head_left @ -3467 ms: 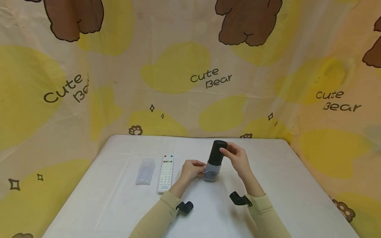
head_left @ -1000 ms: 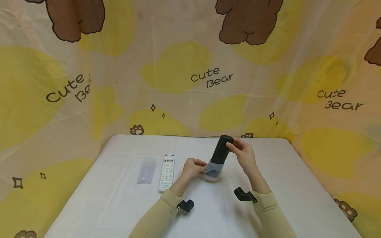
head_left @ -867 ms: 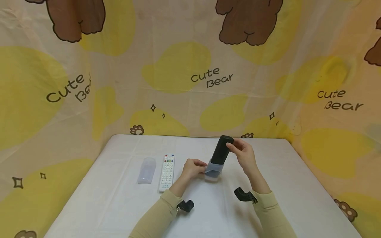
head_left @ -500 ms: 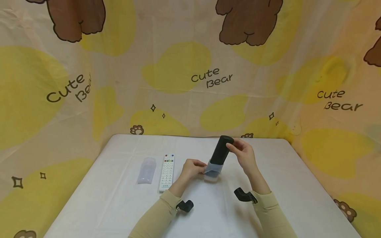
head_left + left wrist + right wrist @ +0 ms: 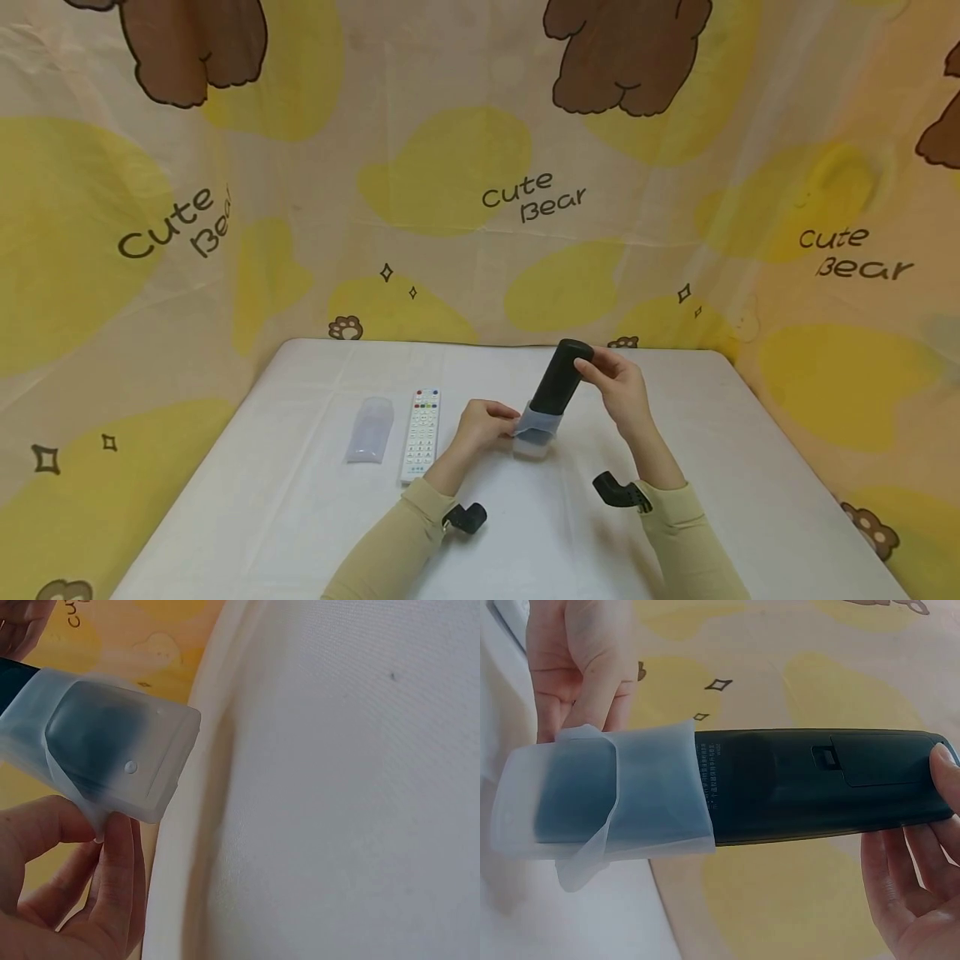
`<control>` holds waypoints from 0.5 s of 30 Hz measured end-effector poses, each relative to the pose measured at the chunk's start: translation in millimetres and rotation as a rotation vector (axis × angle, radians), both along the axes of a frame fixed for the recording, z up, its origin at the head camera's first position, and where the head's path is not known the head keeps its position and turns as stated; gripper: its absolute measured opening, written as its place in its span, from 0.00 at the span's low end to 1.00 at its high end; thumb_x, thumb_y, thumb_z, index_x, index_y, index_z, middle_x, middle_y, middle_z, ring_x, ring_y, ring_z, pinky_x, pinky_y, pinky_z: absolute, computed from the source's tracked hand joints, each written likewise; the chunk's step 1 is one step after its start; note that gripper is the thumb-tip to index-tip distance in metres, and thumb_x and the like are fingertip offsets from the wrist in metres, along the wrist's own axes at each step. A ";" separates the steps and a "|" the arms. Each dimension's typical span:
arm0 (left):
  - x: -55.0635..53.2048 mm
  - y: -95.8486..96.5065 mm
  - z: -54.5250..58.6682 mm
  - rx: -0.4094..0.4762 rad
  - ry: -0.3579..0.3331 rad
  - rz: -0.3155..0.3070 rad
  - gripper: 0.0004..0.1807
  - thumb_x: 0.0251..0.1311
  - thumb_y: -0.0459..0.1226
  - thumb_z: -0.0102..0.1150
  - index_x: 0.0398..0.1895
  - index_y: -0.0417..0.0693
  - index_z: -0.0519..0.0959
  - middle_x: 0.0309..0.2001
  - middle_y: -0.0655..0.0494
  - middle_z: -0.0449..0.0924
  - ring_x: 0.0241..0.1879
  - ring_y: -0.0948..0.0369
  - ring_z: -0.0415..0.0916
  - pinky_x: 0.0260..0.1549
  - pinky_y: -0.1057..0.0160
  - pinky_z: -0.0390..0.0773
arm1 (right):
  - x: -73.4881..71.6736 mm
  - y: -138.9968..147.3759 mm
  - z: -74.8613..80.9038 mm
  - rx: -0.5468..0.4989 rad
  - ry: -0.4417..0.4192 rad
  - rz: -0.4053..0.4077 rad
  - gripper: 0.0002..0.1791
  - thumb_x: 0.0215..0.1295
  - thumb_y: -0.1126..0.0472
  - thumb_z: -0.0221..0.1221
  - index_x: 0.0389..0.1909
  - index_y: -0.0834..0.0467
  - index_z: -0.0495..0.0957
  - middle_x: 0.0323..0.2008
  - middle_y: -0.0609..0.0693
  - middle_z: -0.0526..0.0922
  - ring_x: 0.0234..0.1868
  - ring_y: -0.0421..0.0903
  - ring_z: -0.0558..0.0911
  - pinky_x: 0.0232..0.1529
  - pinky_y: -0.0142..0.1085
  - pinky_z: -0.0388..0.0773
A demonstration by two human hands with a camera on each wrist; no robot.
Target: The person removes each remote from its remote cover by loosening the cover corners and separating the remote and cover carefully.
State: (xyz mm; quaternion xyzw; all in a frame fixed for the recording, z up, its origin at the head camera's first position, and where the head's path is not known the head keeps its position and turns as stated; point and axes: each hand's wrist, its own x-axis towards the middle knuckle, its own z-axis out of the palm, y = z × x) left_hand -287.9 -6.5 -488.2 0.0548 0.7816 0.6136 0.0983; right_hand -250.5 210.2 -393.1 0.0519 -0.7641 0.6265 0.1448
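A black remote control (image 5: 558, 379) leans up to the right, its back with the battery cover facing the right wrist camera. Its lower end sits inside a translucent silicone remote cover (image 5: 660, 787), whose edge is folded back in a flap. Beyond the remote's end, a stretch of the cover's closed tip (image 5: 169, 750) holds nothing. My left hand (image 5: 483, 423) pinches the flap between thumb and fingers. My right hand (image 5: 615, 387) grips the remote's upper, bare end, thumb on one face and fingers on the other.
A white remote control (image 5: 420, 437) with several buttons lies left of my left hand on the white table (image 5: 300, 533). Beside it lies another translucent cover (image 5: 370, 429), flat. A yellow bear-print cloth (image 5: 450, 167) hangs behind the table's back edge.
Since the earliest frame, my right hand has moved up and right, so the black remote tilts more and more of it shows above the cover. My left hand has hardly moved.
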 end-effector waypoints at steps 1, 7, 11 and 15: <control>0.3 -0.3 0.1 0.004 -0.001 0.000 0.08 0.50 0.30 0.67 0.35 0.37 0.85 0.34 0.46 0.85 0.26 0.63 0.80 0.30 0.64 0.83 | 0.2 0.2 0.1 -0.001 0.001 -0.001 0.20 0.62 0.58 0.62 0.50 0.66 0.76 0.34 0.38 0.82 0.36 0.34 0.83 0.44 0.25 0.79; 0.8 -1.6 1.4 0.005 -0.020 0.005 0.08 0.51 0.31 0.66 0.36 0.38 0.85 0.35 0.46 0.85 0.27 0.63 0.79 0.30 0.64 0.83 | 1.5 0.8 1.7 0.005 0.004 -0.007 0.21 0.62 0.57 0.62 0.50 0.66 0.76 0.34 0.38 0.82 0.36 0.34 0.83 0.44 0.25 0.79; 0.9 -2.1 1.6 0.000 -0.026 0.008 0.08 0.51 0.31 0.66 0.36 0.38 0.85 0.35 0.47 0.85 0.27 0.63 0.79 0.30 0.64 0.82 | 1.1 1.7 1.7 0.010 0.002 -0.011 0.21 0.62 0.56 0.62 0.51 0.66 0.76 0.35 0.39 0.81 0.35 0.34 0.83 0.45 0.25 0.78; 0.5 -2.2 0.4 0.006 -0.027 0.009 0.08 0.50 0.31 0.66 0.35 0.38 0.85 0.35 0.46 0.85 0.27 0.63 0.79 0.30 0.64 0.83 | 0.5 2.5 0.9 0.014 0.005 -0.012 0.21 0.62 0.56 0.62 0.51 0.66 0.76 0.36 0.40 0.82 0.35 0.35 0.83 0.45 0.25 0.78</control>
